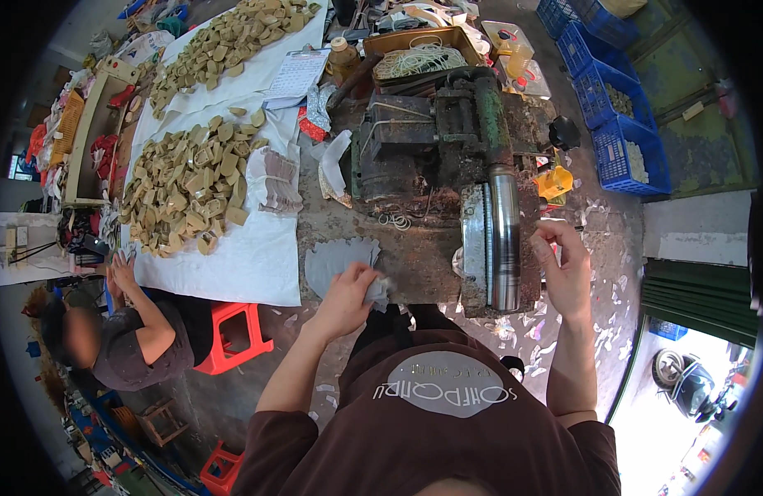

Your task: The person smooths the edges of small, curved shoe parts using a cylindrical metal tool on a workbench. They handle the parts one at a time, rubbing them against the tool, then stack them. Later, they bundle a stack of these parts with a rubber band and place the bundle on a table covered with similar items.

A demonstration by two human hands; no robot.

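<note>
Left hand (345, 299), grip unclear, over grey material (327, 263) — right hand (568, 271) narrow, beside one roller (505, 240).

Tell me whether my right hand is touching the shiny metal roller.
Apart. The head view shows the right hand beside the metal roller, with the brown machine edge visible between them.

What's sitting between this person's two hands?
In the head view, going from the left hand to the right hand, mainly bare grey worktop, then a pale ridged bar and a shiny metal roller beside it.
</note>
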